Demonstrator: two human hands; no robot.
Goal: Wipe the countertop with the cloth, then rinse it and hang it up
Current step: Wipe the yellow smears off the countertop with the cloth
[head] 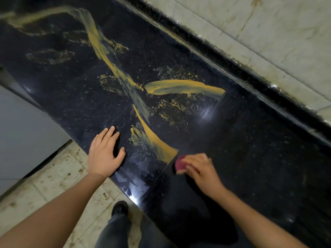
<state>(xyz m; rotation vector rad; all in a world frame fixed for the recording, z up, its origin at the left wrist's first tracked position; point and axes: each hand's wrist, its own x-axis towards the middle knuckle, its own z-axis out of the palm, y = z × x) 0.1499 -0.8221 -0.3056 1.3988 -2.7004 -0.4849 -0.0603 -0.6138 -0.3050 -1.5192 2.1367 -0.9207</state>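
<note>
black countertop (pixel 250 140) smeared yellow; right hand (pixel 200 169) presses cloth (pixel 179 162) down.

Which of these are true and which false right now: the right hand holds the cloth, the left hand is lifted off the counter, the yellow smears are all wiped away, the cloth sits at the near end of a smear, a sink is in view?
1. The right hand holds the cloth. True.
2. The left hand is lifted off the countertop. False: it lies flat on the surface near the front edge.
3. The yellow smears are all wiped away. False: several streaks remain across the dark stone.
4. The cloth sits at the near end of a smear. True.
5. A sink is in view. False: none shows.
</note>
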